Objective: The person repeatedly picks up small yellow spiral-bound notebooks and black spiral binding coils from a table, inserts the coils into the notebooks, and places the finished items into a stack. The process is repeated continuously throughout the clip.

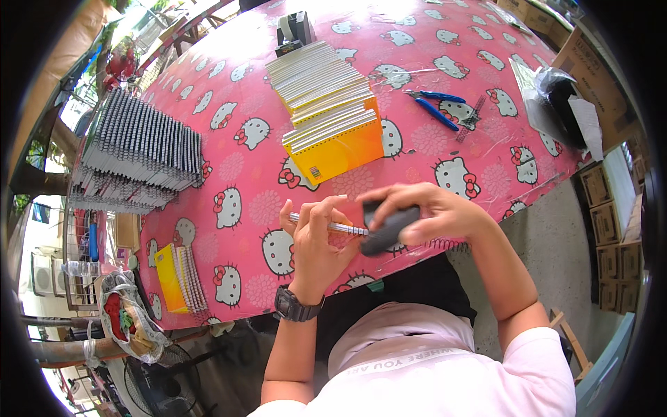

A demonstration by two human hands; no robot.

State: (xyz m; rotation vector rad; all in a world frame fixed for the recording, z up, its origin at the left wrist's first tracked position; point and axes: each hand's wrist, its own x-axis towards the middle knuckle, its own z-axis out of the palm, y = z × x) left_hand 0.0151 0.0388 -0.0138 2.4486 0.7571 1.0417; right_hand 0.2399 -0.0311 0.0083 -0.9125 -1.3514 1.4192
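Near the table's front edge my left hand (319, 236) is closed round a thin white notebook (338, 226), seen nearly edge-on with dark marks along its side. Close beside it, my right hand (434, 212) grips a dark grey block-like object (390, 228); motion blur hides its exact kind. The block's left side meets the notebook's right end in the picture; whether they touch I cannot tell. A black wire coil (447, 244) shows below my right wrist. Just beyond both hands stands a row of yellow-covered spiral notebooks (340, 149), packed on edge.
Tall stacks of spiral-bound books (135, 153) stand at the left, with a few yellow notebooks (174, 278) at the near left. Blue-handled pliers (438, 111) lie at the right. A tape dispenser (295, 31) sits at the back. Cardboard boxes (603, 215) line the right side.
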